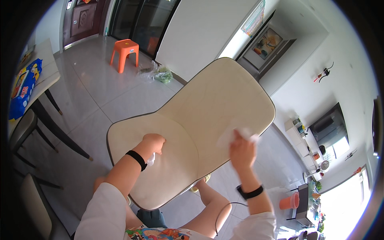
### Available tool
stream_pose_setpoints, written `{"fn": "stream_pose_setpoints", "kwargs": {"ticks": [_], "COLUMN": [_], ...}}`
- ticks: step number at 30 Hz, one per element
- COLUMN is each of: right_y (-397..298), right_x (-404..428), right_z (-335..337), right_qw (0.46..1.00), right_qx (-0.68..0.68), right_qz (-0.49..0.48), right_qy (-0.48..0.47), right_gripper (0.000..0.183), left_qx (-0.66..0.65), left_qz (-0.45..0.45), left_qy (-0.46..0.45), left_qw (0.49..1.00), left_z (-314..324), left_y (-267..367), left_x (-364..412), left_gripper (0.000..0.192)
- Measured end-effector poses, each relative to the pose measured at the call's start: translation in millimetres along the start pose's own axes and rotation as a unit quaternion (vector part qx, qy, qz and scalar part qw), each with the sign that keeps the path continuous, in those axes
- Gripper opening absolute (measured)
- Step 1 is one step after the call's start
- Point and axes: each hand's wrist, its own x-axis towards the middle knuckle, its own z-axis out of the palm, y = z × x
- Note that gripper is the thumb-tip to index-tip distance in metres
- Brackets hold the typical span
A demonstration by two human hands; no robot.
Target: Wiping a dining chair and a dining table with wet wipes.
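A cream, leather-like chair with dark piping stands before me, its seat (177, 168) nearer and its backrest (223, 93) reaching up to the right. My left hand (154, 143) rests curled on the seat. A crumpled white wipe (151, 159) pokes out beneath it, by the wrist. Over the lower part of the backrest, near its right edge, is my right hand (243, 150), blurred by motion. Its fingers hold a thin white wipe (228, 135), blurred against the surface. Both wrists wear black bands.
At left, a table (51, 72) bears a blue wipes pack (25, 88); dark chairs (25, 129) stand beneath and beside it. An orange stool (125, 49) and plastic bags (160, 73) are beyond. A pink bin (289, 201) stands at right. A dark cable (220, 211) crosses my leg.
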Motion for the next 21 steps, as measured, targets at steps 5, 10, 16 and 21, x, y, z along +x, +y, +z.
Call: {"fn": "stream_pose_setpoints", "kwargs": {"ticks": [5,10,16,21], "right_y": [45.6,16.2,-126.9,-234.8], "right_x": [143.9,286.8,326.2,245.7], "right_z": [-41.6,-39.2,4.0,103.2], "right_qw": [0.991,0.987,0.949,0.904], "right_qx": [-0.120,0.041,-0.176,-0.122], "right_qz": [-0.015,0.067,-0.157,-0.281], "right_qy": [0.064,-0.140,-0.210,-0.298], "right_gripper": [0.070,0.047,0.045,0.030], "left_qx": [-0.029,-0.103,-0.223,-0.342], "left_qz": [0.043,0.019,0.060,0.072], "left_qy": [-0.002,0.026,0.012,0.029], "left_qw": [0.999,0.994,0.973,0.936], "left_z": [-25.0,-27.1,-16.3,-8.3], "left_y": [-1.3,-36.9,-62.0,-71.1], "left_x": [15.5,36.9,39.4,37.9], "left_gripper": [0.032,0.023,0.023,0.021]}}
